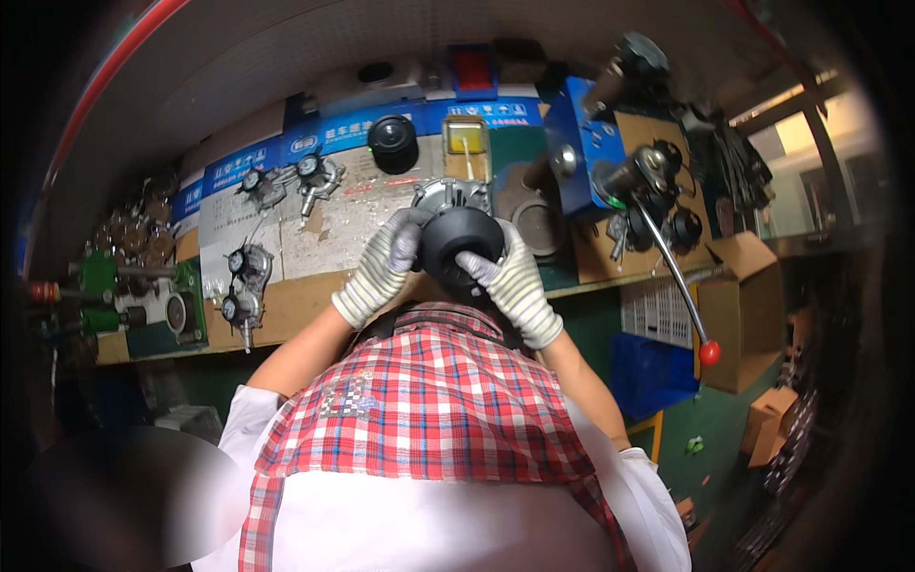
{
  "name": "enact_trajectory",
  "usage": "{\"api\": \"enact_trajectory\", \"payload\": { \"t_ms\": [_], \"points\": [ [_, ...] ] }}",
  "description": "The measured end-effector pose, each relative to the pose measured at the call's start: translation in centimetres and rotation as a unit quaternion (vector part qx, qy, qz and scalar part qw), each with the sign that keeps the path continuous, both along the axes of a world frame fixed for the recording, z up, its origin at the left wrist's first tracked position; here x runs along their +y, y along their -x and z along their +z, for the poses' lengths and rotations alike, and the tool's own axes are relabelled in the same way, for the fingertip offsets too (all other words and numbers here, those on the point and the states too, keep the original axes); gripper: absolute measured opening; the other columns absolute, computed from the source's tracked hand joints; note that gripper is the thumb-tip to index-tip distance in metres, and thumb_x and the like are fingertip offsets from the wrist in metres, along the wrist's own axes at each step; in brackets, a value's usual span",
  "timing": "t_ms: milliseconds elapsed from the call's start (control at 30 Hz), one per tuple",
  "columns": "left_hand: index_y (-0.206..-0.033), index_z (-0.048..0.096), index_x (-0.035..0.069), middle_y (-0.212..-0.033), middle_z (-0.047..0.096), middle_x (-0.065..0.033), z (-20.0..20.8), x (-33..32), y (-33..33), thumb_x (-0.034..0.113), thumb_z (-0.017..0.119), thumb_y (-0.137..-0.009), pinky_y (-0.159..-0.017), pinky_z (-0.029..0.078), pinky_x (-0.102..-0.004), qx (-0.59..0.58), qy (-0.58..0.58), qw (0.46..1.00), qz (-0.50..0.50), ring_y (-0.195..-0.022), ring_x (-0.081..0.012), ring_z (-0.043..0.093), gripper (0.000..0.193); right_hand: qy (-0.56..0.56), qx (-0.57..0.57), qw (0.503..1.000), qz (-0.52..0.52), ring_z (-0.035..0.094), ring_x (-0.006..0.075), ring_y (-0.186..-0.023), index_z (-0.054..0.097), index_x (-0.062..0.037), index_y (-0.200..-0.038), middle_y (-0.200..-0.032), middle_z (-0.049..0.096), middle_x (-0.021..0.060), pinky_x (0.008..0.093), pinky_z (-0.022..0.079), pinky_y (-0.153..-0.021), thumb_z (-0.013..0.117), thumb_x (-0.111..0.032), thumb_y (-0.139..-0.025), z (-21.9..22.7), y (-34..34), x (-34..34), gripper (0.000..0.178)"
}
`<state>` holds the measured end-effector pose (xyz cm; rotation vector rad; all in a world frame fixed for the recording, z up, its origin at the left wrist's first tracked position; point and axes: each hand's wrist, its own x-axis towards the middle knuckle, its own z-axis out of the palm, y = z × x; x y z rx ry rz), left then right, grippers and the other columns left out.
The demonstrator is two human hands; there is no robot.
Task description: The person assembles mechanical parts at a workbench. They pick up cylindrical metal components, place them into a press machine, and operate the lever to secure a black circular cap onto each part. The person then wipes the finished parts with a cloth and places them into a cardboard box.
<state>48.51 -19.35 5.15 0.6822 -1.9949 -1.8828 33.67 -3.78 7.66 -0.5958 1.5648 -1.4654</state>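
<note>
Both my hands wear striped knit gloves with grey fingertips. My left hand (381, 262) and my right hand (515, 281) grip a round black cap-like part (457, 243) from either side, just above the bench's front edge. Right behind it lies a round silver metal housing (453, 194) on the bench. My red plaid apron fills the lower middle of the view.
A blue lever press (581, 148) with a long red-knobbed handle (708, 353) stands at the right. Pressure-gauge valve assemblies (243, 281) lie at the left, another black round part (393, 143) at the back. Cardboard boxes (743, 315) and a blue crate (653, 372) sit at the right.
</note>
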Motion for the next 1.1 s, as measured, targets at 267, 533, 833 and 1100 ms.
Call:
{"api": "enact_trajectory", "payload": {
  "t_ms": [267,533,833,1100],
  "points": [
    [-0.126,0.056,0.004,-0.117,0.061,-0.0063,4.0,-4.3,-4.6,0.045,0.059,-0.092,-0.095,0.047,-0.0334,0.095,-0.140,0.986,-0.003,-0.106,-0.0160,0.058,0.053,0.248,0.493,0.833,0.041,0.058,0.0335,-0.105,0.051,-0.0079,-0.120,-0.114,0.056,0.0186,0.0402,0.047,-0.089,0.082,-0.023,-0.070,-1.4,-4.0,-3.2,0.061],
    [-0.130,0.051,0.003,-0.120,0.060,-0.0075,3.2,-5.5,-5.4,0.032,0.072,-0.085,-0.095,0.045,-0.0329,0.047,-0.062,0.996,-0.047,-0.109,-0.0158,0.056,0.057,0.196,0.652,0.730,0.061,0.060,0.0385,-0.096,0.053,-0.0097,-0.118,-0.111,0.058,0.0217,0.0437,0.051,-0.080,0.081,-0.021,-0.067,-0.7,-5.1,-4.4,0.059],
    [-0.133,0.048,0.007,-0.120,0.059,-0.0053,1.6,-3.8,-3.9,0.035,0.077,-0.082,-0.095,0.047,-0.0333,0.146,-0.260,0.954,-0.045,-0.110,-0.0167,0.055,0.065,0.083,0.799,0.590,0.082,0.057,0.0294,-0.076,0.068,-0.0308,-0.109,-0.102,0.060,0.0099,0.0390,0.050,-0.060,0.071,-0.029,-0.070,2.1,-7.5,-4.1,0.039],
    [-0.132,0.050,0.007,-0.123,0.061,-0.0058,0.1,-5.5,-4.0,0.023,0.077,-0.081,-0.101,0.046,-0.0326,0.134,-0.182,0.973,-0.033,-0.115,-0.0167,0.056,0.060,0.176,0.649,0.739,0.034,0.061,0.0341,-0.083,0.055,-0.0093,-0.120,-0.109,0.055,0.0185,0.0414,0.052,-0.070,0.077,-0.054,-0.067,2.8,-5.2,-2.5,0.072]
  ]
}}
